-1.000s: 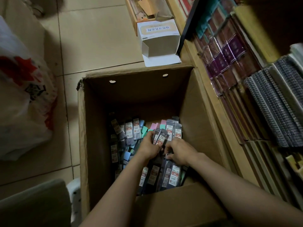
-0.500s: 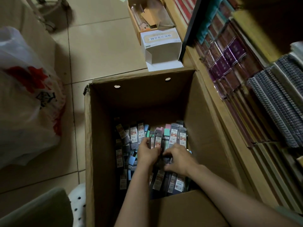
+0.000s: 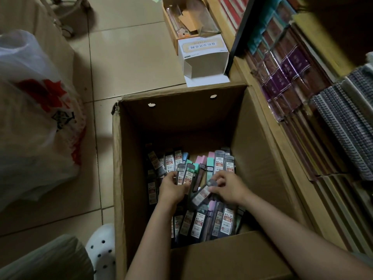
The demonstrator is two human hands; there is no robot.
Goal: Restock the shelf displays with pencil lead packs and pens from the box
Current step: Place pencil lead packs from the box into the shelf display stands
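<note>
A deep cardboard box stands on the floor with several pencil lead packs piled at its bottom, grey ones with red-and-white labels and some pink and green ones. Inside the box, my left hand grips two upright grey lead packs. My right hand pinches the top end of another grey lead pack, which lies tilted between both hands. The wooden shelf runs along the right side of the box.
The shelf holds wrapped purple packs and spiral notebooks. A white carton and a small wooden crate sit on the tiled floor beyond the box. A white plastic bag stands left. My white shoe is beside the box.
My right hand has lifted one grey pack out of the pile and tilted it toward my left hand. My left hand keeps holding its packs. The view has shifted slightly.
</note>
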